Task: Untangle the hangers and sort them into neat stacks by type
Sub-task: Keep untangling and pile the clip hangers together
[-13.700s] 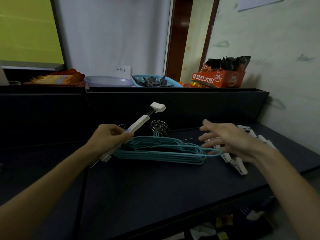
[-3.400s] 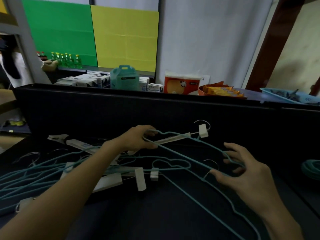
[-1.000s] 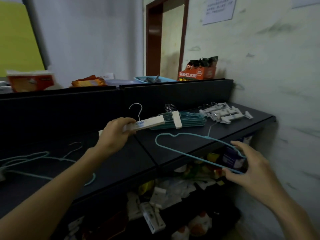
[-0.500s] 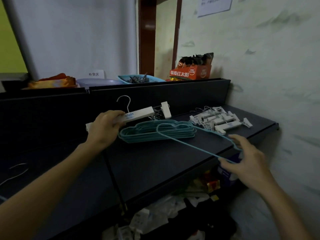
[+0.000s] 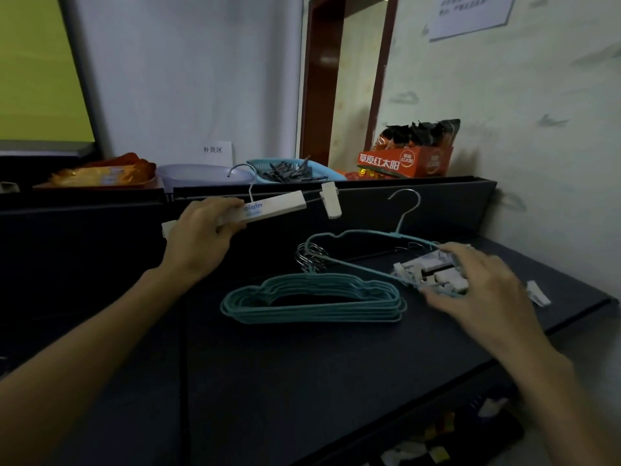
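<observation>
Right hand (image 5: 477,290) pinches the far arm of a single teal wire hanger (image 5: 356,260), carrying it tilted above the teal stack (image 5: 312,299) at desk (image 5: 302,381) centre, while the left hand (image 5: 201,240), up at ten o'clock, is wrapped round a white clip hanger (image 5: 268,208) held in the air. Sorting step, I'd say: next comes lowering the teal one square onto its stack, hook toward the bunched hooks at twelve o'clock, then the clip hanger goes to the white pile (image 5: 433,274) at three o'clock. That pile sits half behind the right hand, so its count and neatness are hard to judge.
</observation>
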Action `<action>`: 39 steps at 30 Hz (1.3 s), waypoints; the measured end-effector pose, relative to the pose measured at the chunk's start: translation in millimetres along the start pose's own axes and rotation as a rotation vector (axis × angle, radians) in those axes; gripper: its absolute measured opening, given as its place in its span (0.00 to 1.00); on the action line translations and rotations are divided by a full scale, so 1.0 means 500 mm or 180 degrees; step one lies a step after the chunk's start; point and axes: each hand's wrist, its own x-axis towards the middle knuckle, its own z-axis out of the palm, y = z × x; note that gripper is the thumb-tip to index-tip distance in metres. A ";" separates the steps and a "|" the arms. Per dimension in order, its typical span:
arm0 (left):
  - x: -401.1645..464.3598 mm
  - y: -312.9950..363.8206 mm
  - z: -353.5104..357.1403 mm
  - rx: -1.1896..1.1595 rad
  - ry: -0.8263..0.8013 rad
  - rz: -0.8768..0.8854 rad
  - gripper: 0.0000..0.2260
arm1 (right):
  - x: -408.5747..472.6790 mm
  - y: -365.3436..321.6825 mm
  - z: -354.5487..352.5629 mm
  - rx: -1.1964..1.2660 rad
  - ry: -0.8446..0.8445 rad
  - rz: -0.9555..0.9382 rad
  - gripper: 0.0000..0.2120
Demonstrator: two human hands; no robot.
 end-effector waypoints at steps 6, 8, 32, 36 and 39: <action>0.007 0.044 0.035 0.0048 0.0087 -0.0041 0.17 | 0.035 0.090 -0.030 -0.0528 -0.0044 -0.0492 0.34; 0.002 0.065 0.049 0.0050 0.0073 -0.0078 0.17 | 0.039 0.111 -0.043 -0.0520 -0.0071 -0.0532 0.34; -0.171 0.211 0.013 0.0530 0.0342 -0.0515 0.17 | 0.019 0.180 -0.074 0.0952 0.0384 -0.1303 0.45; -0.176 0.185 -0.019 0.0629 0.0378 -0.0540 0.17 | 0.038 0.119 -0.048 0.1246 0.0376 -0.1617 0.46; -0.166 0.153 -0.040 0.0629 0.0427 -0.0592 0.17 | 0.047 0.059 -0.037 0.1358 0.0660 -0.1767 0.44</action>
